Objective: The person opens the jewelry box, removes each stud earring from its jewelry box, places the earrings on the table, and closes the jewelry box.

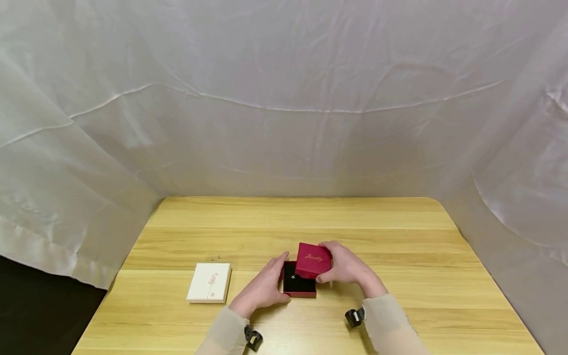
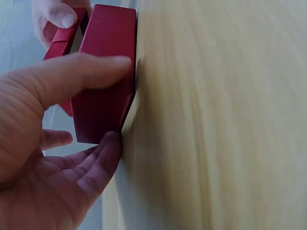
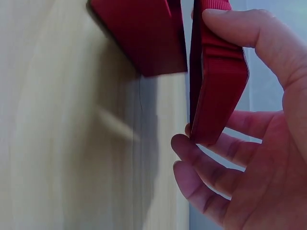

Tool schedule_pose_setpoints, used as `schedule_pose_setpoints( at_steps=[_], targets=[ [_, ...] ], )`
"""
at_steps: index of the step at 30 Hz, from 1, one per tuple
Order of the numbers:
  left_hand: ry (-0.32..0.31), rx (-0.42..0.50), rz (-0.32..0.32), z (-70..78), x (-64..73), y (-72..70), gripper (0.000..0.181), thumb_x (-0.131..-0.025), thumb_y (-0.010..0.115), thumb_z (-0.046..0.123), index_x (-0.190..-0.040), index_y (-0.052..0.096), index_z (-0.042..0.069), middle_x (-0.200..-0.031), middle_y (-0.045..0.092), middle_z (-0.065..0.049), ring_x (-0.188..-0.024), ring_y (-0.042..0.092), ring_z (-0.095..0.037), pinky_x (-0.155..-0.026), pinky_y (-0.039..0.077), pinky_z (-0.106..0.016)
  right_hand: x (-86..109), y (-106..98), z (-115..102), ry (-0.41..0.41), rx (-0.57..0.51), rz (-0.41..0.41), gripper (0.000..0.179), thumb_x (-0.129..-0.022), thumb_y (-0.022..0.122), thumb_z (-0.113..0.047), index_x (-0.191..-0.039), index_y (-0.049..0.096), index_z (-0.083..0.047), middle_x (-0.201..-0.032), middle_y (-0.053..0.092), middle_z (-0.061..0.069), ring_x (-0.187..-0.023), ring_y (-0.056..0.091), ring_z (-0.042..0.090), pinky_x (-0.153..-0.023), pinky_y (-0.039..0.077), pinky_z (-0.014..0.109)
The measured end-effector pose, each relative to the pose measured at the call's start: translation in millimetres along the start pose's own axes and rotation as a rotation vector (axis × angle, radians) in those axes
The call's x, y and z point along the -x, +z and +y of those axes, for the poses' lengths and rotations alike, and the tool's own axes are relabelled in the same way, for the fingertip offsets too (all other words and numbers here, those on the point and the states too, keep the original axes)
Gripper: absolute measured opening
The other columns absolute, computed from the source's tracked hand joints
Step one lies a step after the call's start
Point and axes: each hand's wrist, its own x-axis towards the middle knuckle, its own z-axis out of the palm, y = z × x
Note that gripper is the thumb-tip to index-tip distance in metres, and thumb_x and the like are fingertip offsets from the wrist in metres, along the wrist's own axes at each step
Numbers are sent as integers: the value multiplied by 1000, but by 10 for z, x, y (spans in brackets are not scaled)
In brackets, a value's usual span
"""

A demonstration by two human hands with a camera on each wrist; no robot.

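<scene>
Only head cam shows white box & star pc in red base. L hand: fingers grip base; R hand: fingers pinch lid above.

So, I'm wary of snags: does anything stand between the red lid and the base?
Nothing visible does. The right hand holds the lid partly over the base; the left hand grips the base's left side from outside. A small star-shaped piece lies on the black insert.

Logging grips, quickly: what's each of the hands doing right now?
Left hand: holding the red box base.
Right hand: holding the red lid.
</scene>
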Motion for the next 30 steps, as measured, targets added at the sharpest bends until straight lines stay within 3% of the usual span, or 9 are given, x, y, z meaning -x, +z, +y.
schedule_pose_setpoints(
  at_steps=[5,16,30],
  targets=[
    [-17,-4,-10,-1,7,-3,103,-71,88,25,-153,28,5,-145,41,-20,-128,46,-33,-105,39,-48,-5,-94,127,19,-3,13,91,-61,92,-24,-137,49,3,-118,57,9,-95,54,19,-85,47,40],
    [-13,9,-15,-19,-12,-10,93,-71,87,26,-147,39,5,-142,45,-11,-127,47,-29,-105,39,-47,-15,-307,386,62,55,46,91,-64,91,-25,-139,47,3,-123,52,15,-97,54,26,-84,48,44],
    [-8,10,-26,-6,-7,-25,92,-72,87,24,-148,38,6,-143,46,-10,-129,46,-28,-106,38,-46,-126,-516,681,9,135,43,94,-66,91,-23,-141,44,9,-132,46,27,-112,51,40,-97,42,56]
  ],
)
